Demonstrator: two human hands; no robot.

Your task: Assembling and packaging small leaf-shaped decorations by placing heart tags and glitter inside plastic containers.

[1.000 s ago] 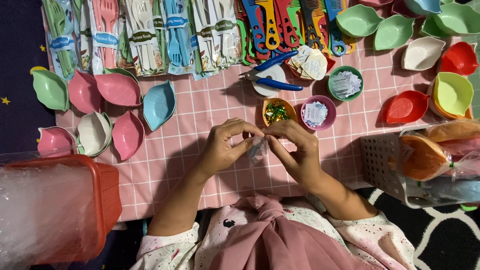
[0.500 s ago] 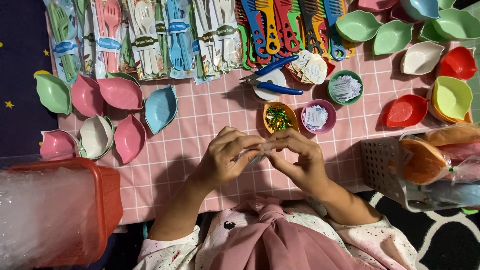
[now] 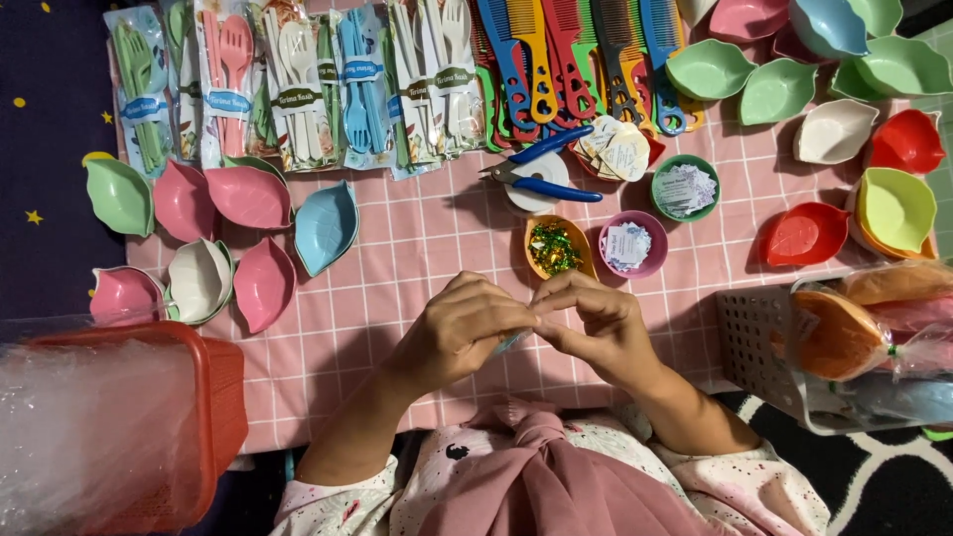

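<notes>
The left hand (image 3: 462, 328) and right hand (image 3: 596, 328) meet fingertip to fingertip over the pink checked desk (image 3: 397, 248). Their fingers are pinched together on a small pale blue piece (image 3: 510, 343), mostly hidden between them. Just beyond stand an orange bowl (image 3: 556, 248) of green-gold bits, a purple bowl (image 3: 630, 243) and blue scissors (image 3: 541, 174).

Home packing spot: leaf-shaped bowls (image 3: 248, 196), bagged cutlery (image 3: 298, 89).

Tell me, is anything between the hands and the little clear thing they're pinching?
Nothing visible. Both the left hand and right hand already pinch the small clear plastic piece between their fingertips, above the pink checked tablecloth.
</notes>
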